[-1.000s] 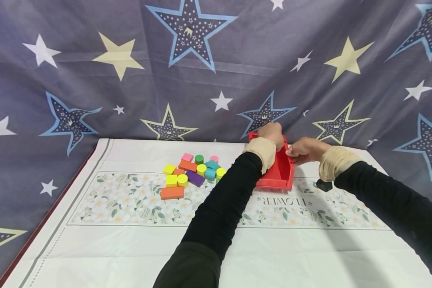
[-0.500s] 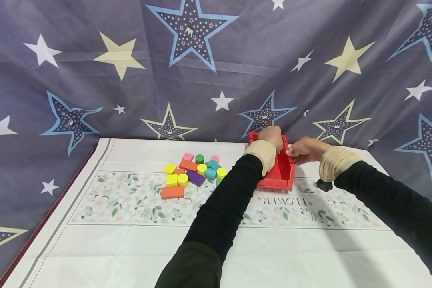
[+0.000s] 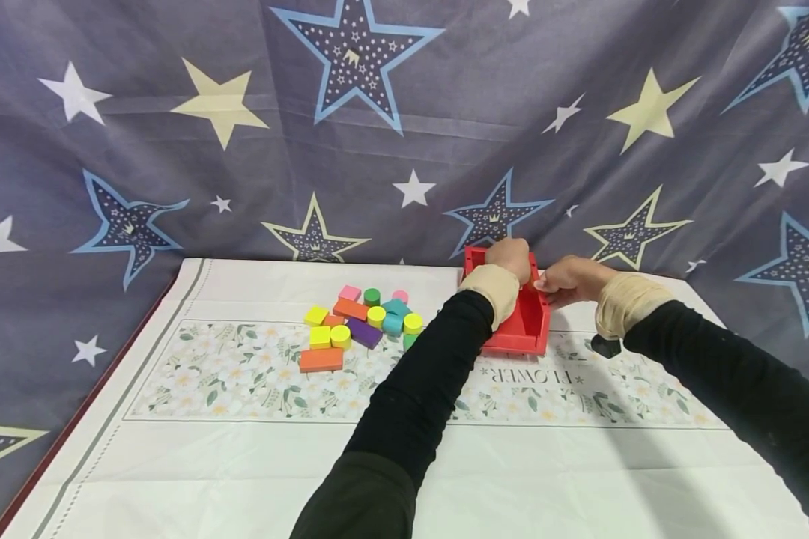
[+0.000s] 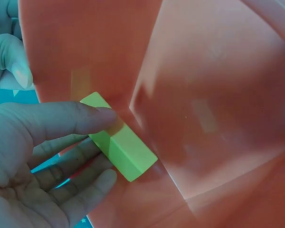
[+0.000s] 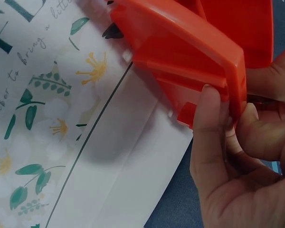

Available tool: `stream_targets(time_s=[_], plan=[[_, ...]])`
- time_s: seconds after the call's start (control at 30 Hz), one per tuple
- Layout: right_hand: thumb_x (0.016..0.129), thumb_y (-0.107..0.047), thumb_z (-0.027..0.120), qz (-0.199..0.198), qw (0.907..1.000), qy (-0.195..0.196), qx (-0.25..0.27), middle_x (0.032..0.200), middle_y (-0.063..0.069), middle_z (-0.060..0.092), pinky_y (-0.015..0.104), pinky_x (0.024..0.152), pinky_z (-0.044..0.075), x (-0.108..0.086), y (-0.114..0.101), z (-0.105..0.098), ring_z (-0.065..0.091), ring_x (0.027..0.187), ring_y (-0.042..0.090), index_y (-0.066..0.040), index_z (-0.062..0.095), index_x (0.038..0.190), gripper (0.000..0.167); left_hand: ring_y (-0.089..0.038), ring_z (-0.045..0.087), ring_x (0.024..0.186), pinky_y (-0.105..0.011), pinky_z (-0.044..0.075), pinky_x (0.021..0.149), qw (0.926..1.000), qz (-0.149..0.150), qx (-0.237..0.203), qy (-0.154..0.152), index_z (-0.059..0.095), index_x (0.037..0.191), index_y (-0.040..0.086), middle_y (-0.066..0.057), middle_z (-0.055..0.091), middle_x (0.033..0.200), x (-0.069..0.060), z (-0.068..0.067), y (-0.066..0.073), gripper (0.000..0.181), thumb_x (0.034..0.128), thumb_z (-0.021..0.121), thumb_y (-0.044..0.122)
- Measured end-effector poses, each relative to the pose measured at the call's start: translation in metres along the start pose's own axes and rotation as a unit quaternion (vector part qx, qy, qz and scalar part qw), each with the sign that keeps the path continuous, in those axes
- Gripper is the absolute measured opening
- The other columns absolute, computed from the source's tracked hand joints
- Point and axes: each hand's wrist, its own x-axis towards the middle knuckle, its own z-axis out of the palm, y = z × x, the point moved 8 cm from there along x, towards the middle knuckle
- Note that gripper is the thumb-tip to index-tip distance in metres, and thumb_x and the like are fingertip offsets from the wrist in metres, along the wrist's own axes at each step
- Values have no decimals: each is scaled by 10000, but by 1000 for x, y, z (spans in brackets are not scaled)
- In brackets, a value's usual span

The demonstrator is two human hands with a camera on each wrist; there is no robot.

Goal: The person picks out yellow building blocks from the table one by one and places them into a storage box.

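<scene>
In the left wrist view a yellow-green rectangular block point(image 4: 126, 149) is pinched between the thumb and fingers of the left hand point(image 4: 52, 152), inside the red bin. The head view shows the left hand point(image 3: 508, 257) over the far part of the red bin point(image 3: 522, 344), its fingers mostly hidden. At the bin's right edge the right hand point(image 3: 573, 281) grips the wall. Close up in the right wrist view, the right hand point(image 5: 247, 156) has its thumb and fingers around the edge of the red bin point(image 5: 180, 42).
Left of the bin lies a group of coloured blocks, among them an orange block point(image 3: 321, 360), a purple block point(image 3: 364, 333) and a green cylinder point(image 3: 372, 297). A star-patterned cloth point(image 3: 350, 165) hangs behind the white table point(image 3: 243, 479).
The left hand has shifted slightly down and toward the near side within the bin. The right hand keeps its grip on the edge, and the bin stays in place.
</scene>
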Motion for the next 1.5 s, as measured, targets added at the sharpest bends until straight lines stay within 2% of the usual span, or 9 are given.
stream_targets(time_s=[0.43,0.8,1.03,1.27,1.43,1.5], plan=[[1018,-21,499,15,9998,178,49,665,-3,551,250,657,588,-3,-1,0,598,637,75,-18,540,875,149,-125,691,1053,-286,576,872,9999,-89,-67,-82,727,1231,223,36,732,1221,-3,3,-2,278,958,681,239],[1024,-39,501,2,9999,130,-23,663,-9,533,242,654,581,-2,0,-1,570,632,72,-31,545,859,171,-113,685,1096,-286,568,898,10000,-76,24,12,715,1264,231,37,719,1260,-4,11,0,292,980,644,229],[1024,-22,511,-47,9999,122,51,654,-5,560,246,651,588,-1,-1,0,594,626,78,33,547,942,105,-114,690,1087,-287,572,890,9999,-98,-5,40,719,1257,222,27,721,1258,-5,13,-1,290,975,649,224],[1019,-10,509,-21,9999,96,121,661,-4,563,258,659,592,-2,-2,0,603,633,85,-4,555,869,157,-117,689,1104,-288,572,900,9999,-90,-36,93,725,1247,227,33,719,1265,-4,15,-1,279,979,648,224],[1000,-24,558,-45,9999,78,120,680,6,581,275,695,603,11,5,-5,626,657,104,-16,571,866,135,-110,693,1094,-293,578,894,9999,-48,61,67,725,1241,231,39,721,1258,-4,18,-1,278,971,659,221],[979,-35,604,-105,9996,-120,249,685,17,592,281,694,605,23,12,-9,637,662,117,-21,584,845,137,-105,695,1091,-290,578,893,9999,-54,71,55,729,1236,239,46,723,1255,-4,20,-1,278,966,663,225]])
